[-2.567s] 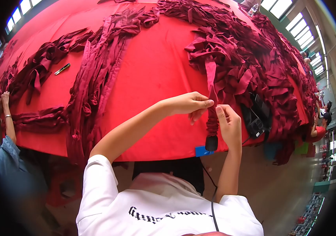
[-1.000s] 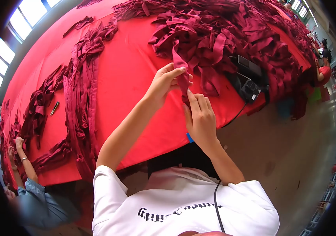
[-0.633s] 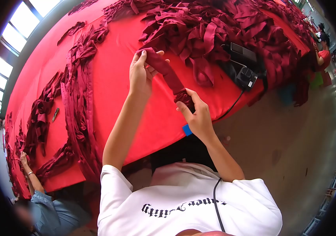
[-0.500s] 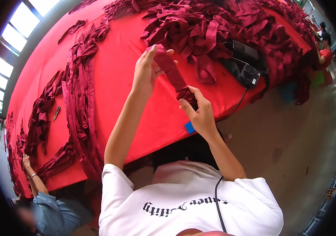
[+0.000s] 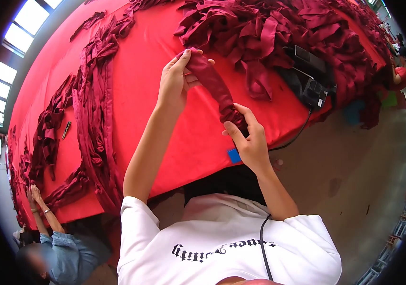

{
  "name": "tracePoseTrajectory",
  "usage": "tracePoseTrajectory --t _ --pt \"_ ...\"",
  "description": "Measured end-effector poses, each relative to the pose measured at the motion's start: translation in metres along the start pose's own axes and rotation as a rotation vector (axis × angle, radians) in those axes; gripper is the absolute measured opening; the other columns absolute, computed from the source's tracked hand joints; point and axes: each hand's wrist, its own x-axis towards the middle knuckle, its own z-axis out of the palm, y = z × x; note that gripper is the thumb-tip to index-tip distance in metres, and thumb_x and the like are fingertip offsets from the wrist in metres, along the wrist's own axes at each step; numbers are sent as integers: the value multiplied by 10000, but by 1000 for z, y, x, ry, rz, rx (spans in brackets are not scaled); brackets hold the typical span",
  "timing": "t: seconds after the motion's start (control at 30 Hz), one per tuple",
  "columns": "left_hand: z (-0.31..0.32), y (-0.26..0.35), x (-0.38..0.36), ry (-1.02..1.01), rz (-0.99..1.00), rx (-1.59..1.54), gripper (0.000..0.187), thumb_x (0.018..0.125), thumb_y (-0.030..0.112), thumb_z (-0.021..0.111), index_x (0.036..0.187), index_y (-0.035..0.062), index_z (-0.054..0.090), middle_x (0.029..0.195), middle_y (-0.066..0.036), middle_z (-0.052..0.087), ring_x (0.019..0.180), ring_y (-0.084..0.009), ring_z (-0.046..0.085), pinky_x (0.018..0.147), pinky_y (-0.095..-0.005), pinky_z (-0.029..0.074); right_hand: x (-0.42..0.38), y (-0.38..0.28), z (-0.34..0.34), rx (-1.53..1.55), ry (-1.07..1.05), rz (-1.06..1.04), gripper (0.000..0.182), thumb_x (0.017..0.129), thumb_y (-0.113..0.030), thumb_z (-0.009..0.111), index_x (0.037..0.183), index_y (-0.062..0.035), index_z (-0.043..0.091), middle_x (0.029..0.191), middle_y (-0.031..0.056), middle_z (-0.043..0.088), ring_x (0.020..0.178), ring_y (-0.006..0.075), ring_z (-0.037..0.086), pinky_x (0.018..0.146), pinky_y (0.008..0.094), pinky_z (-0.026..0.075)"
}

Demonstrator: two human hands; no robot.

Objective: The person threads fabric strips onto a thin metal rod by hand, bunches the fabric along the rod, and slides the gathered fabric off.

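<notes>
The strip (image 5: 210, 81) and the heap (image 5: 260, 33) are deep burgundy, the cloth (image 5: 141, 95) bright plain red. The shirt (image 5: 231, 223) is white with black lettering (image 5: 223, 250), the tab (image 5: 234, 155) blue, the cable (image 5: 262, 232) black.

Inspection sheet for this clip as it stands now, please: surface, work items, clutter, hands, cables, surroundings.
Surface: red-covered table, much of it under maroon fabric.
Work items: one maroon strip, gathered at its lower end; tangled pile beyond; long bundle at left.
Clutter: flat black device, boxy black device, blue item at the near edge, pen-like object.
Hands: left hand pinches the strip's upper end; right hand holds its gathered end.
Cables: black cable from the boxy device toward the right wrist; another cable over the white shirt. Whether they join is hidden.
Surroundings: another person in blue at left; windows behind.
</notes>
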Motion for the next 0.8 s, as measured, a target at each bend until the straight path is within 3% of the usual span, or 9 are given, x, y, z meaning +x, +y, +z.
tracePoseTrajectory --t 0.33,0.43,0.53,0.57,0.63,0.73,0.8 --pt "11 9 -8 -145 -100 257 295 983 270 585 1120 21 665 970 -140 732 845 -204 731 705 -333 595 0 5 0 8 8 -11 396 928 -122 663 1272 24 532 921 101 684 817 148 670 749 271 508" --pt "-5 5 2 113 45 147 219 974 233 593 1043 48 686 901 -102 738 760 -192 729 668 -336 600 1 6 1 44 11 -33 404 922 -114 665 1278 22 531 945 108 681 855 160 662 778 281 502" --pt "-18 8 7 202 37 23 221 973 282 591 983 81 684 867 -77 734 704 -189 716 635 -334 594 0 5 0 27 3 1 401 922 -107 661 1278 24 532 964 113 680 875 166 656 803 283 496" --pt "-19 7 8 196 44 24 221 973 282 591 983 81 684 867 -77 734 704 -189 716 635 -334 594 1 5 0 26 7 -8 401 922 -107 661 1278 24 532 964 113 680 875 166 656 803 283 496" --pt "-16 7 5 113 -127 65 253 941 312 652 965 60 656 701 -38 647 642 -202 697 557 -337 571 0 5 1 25 -1 -12 395 921 -98 659 1275 25 535 965 117 679 871 168 653 804 280 495" --pt "-4 3 1 -47 -155 162 290 928 330 668 985 46 674 728 -24 646 650 -164 673 587 -315 566 0 6 1 33 2 -8 389 920 -92 655 1271 27 537 965 117 678 873 166 653 804 279 494" --pt "-1 5 -1 -42 -136 167 281 931 304 662 1012 36 689 780 -36 680 655 -153 665 604 -300 564 0 8 0 4 -9 -36 391 933 -82 648 1287 33 528 972 96 683 846 136 654 788 264 517"
